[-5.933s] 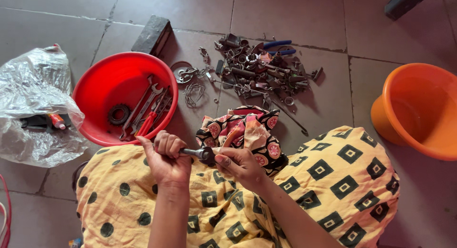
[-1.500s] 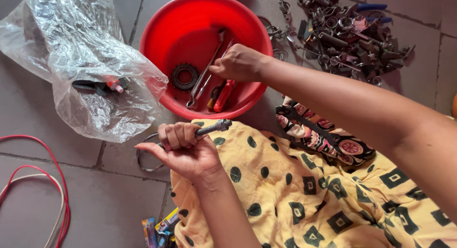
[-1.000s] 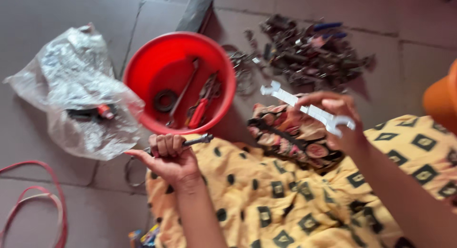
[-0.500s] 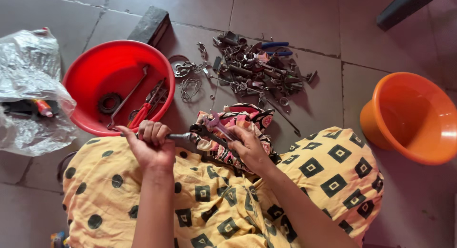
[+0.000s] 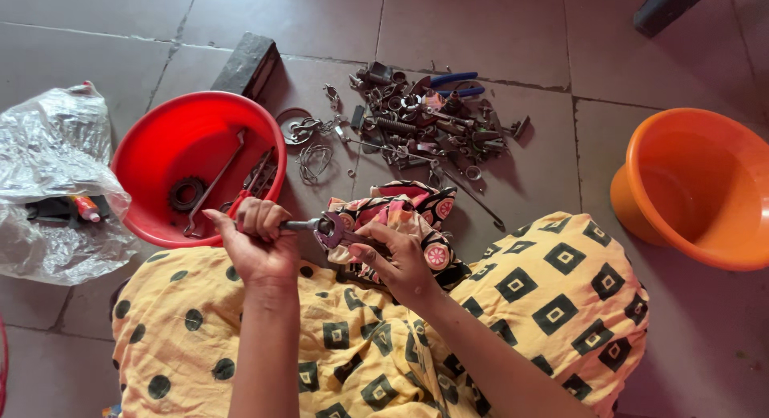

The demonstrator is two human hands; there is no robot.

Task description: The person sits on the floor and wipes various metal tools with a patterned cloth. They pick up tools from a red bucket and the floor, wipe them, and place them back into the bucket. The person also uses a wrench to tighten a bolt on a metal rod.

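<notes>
My left hand (image 5: 255, 240) is closed around the handle of a metal tool (image 5: 303, 224) that pokes out toward the right. My right hand (image 5: 398, 259) grips a spanner (image 5: 330, 230) whose head meets the end of that tool. Both hands hover over my lap, which is covered by yellow cloth with black dots and squares (image 5: 513, 306). A patterned red and black rag (image 5: 400, 214) lies just beyond the hands.
A red basin (image 5: 152, 145) with tools and a black ring sits at the left. A heap of metal parts and pliers (image 5: 424, 125) lies ahead. An orange basin (image 5: 705, 185) stands right. A clear plastic bag (image 5: 48, 185) lies far left, a dark block (image 5: 248, 61) behind the red basin.
My right hand reached into the red basin, lifted out a spanner and brought it back to the tool in my left hand. The view swung back over my lap.
</notes>
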